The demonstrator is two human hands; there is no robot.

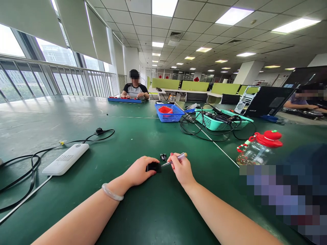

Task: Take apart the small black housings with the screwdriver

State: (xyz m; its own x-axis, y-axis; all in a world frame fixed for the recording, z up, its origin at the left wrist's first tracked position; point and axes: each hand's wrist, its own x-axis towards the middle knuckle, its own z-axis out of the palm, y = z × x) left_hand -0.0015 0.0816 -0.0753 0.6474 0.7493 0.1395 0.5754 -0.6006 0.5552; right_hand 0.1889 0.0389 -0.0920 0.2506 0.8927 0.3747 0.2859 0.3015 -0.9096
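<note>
My left hand, with a pale bangle on its wrist, is closed around a small black box-like part on the green table. Between the fingers of my right hand is a screwdriver with a clear handle. Its thin metal shaft points left, and the tip is at the right edge of the black part; whether it touches, I cannot tell. Just behind lie several small black and silvery pieces, too small to name.
A white power strip and black cables lie left. Farther back stand a blue basket with a red tray and a teal basket full of cables. A red-lidded bottle stands right. A person sits across the table.
</note>
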